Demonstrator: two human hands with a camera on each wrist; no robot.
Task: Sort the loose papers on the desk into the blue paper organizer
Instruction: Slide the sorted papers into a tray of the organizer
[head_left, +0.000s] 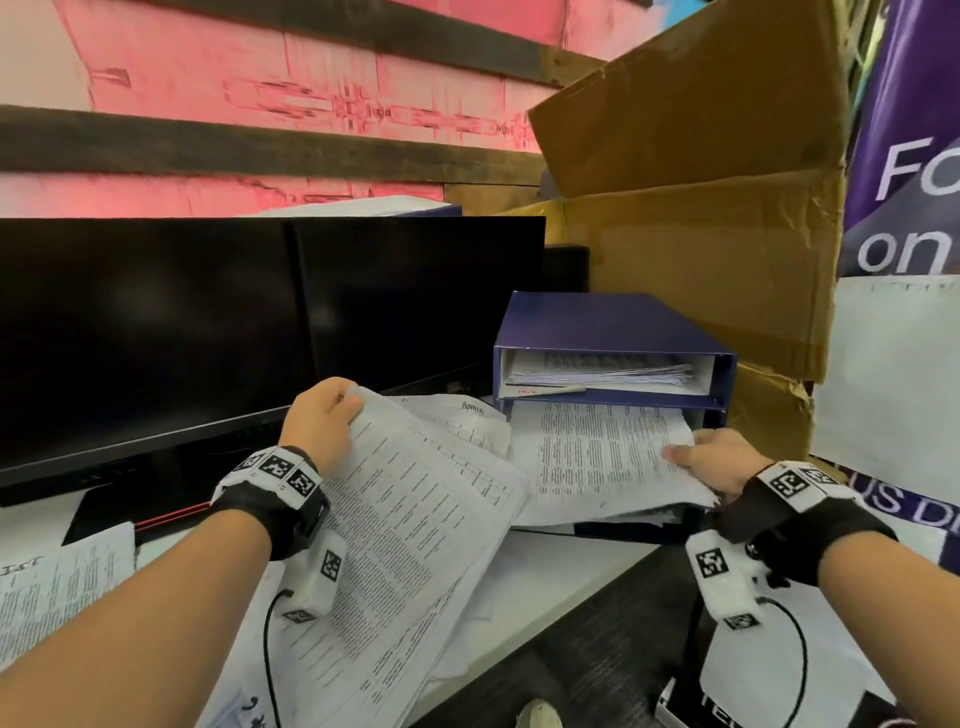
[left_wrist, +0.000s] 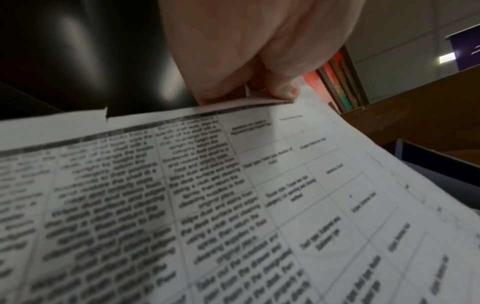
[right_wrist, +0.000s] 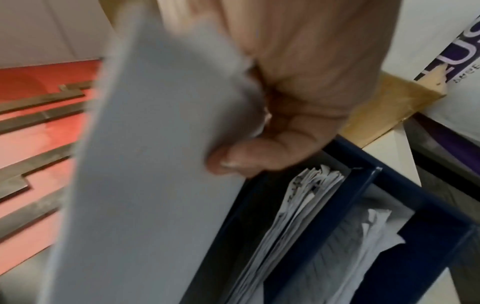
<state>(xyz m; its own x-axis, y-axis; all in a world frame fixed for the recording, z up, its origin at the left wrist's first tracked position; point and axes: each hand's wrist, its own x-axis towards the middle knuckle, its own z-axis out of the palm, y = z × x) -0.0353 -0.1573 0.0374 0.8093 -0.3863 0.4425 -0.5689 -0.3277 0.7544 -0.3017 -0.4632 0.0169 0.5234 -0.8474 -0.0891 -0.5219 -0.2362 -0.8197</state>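
Note:
The blue paper organizer (head_left: 613, 322) stands on the desk at the right, with a stack of sheets on its upper shelf. My right hand (head_left: 711, 460) pinches the right edge of a printed sheet (head_left: 597, 457) that lies at the mouth of the lower shelf. In the right wrist view, the thumb and fingers of that hand (right_wrist: 259, 148) clamp the blurred sheet (right_wrist: 155, 164) above the organizer (right_wrist: 420, 207). My left hand (head_left: 324, 415) grips the top edge of another printed sheet (head_left: 415, 530), lifted off a loose pile. The left wrist view shows my left hand (left_wrist: 259, 90) pinching that table-printed sheet (left_wrist: 233, 205).
A black monitor (head_left: 234, 332) fills the left behind my left hand. A large cardboard box (head_left: 701, 208) towers behind the organizer, with a purple banner (head_left: 909, 156) to its right. More sheets (head_left: 57, 587) lie at the desk's left. The desk's front edge (head_left: 561, 571) runs diagonally below the papers.

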